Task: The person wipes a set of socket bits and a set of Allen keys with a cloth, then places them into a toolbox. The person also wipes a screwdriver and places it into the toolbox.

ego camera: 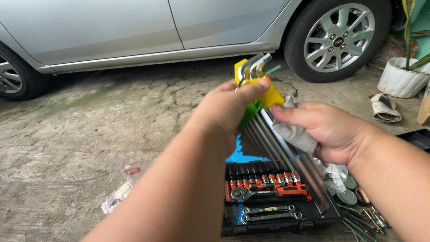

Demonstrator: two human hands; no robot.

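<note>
My left hand (226, 107) grips a set of long metal hex keys (273, 143) by its yellow and green holder (268, 96), raised in front of me. The bent key ends (253, 65) stick up above my thumb. My right hand (324, 127) pinches a grey striped cloth (293, 134) against the key shafts just below the holder. The long shafts slant down to the right over an open black tool case (277, 219).
The tool case holds sockets with orange bands, a ratchet (268, 193) and wrenches (268, 213). Loose tools and round pieces (354, 197) lie right of it. A plastic bag (123, 188) lies on the concrete. Behind stand a silver car (134, 27), its wheel (338, 31), a potted plant (401, 78) and a sandal (384, 107).
</note>
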